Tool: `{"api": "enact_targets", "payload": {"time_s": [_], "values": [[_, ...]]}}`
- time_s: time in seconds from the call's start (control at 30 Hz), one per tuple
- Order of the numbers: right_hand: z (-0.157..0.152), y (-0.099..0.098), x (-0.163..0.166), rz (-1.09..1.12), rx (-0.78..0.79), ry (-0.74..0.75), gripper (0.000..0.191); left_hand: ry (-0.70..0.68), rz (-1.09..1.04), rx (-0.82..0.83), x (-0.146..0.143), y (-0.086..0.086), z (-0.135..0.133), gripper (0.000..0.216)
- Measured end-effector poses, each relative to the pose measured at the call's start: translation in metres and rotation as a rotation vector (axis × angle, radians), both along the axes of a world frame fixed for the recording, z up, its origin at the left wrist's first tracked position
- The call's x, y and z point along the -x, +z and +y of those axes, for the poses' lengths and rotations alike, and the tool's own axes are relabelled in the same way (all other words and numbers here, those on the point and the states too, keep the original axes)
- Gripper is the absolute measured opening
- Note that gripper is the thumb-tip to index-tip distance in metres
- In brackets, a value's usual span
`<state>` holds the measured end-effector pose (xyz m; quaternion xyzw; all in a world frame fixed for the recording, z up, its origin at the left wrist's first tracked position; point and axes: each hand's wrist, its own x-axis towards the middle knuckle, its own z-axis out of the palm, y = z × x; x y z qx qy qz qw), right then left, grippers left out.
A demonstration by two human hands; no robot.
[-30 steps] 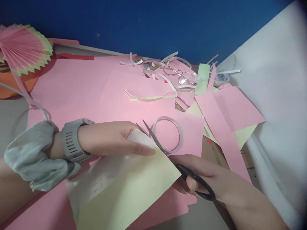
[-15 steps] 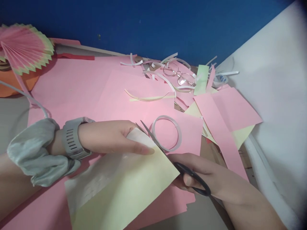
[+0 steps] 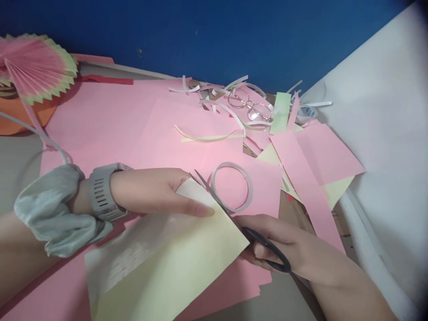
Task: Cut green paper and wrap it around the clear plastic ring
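My left hand [image 3: 157,191] grips the far corner of a pale yellow-green paper sheet [image 3: 174,258], thumb on top, and lifts it off the pink sheets. A grey watch and a grey scrunchie sit on that wrist. My right hand [image 3: 284,247] holds black-handled scissors [image 3: 240,223], fingers through the loops. The blades run along the sheet's right edge and point away from me, toward the left fingers. A roll of clear tape [image 3: 231,187] lies just past the blade tips.
Large pink sheets [image 3: 110,129] cover the table. Paper strips and round-rimmed glasses [image 3: 250,104] lie at the back by a blue wall. A pleated pink-and-green paper fan [image 3: 33,67] sits far left. Pink and yellow offcuts [image 3: 310,160] lie right, beside white fabric [image 3: 384,125].
The yellow-green sheet and both hands have shifted slightly left and toward me. The scissors stay along the sheet's right edge.
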<state>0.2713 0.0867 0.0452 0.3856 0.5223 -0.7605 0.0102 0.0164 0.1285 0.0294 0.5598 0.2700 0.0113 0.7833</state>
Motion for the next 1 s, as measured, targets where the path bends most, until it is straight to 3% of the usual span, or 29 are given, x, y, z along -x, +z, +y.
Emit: {"api": "enact_targets", "payload": {"time_s": [0.5,0.77,1.0], "values": [[-0.0014,-0.0015,0.0006,-0.023,-0.005,-0.013,0.04,0.014,-0.007,0.026,0.0015,-0.0025,0.0,0.029],[0.004,0.0081,0.0051,-0.088,0.03,0.018,0.032,0.018,0.004,0.031,0.0004,-0.0013,-0.0002,0.028],[-0.0005,0.0039,0.0042,-0.107,-0.048,-0.02,0.033,0.023,-0.011,0.044,0.0007,-0.0014,0.0,0.027]]}}
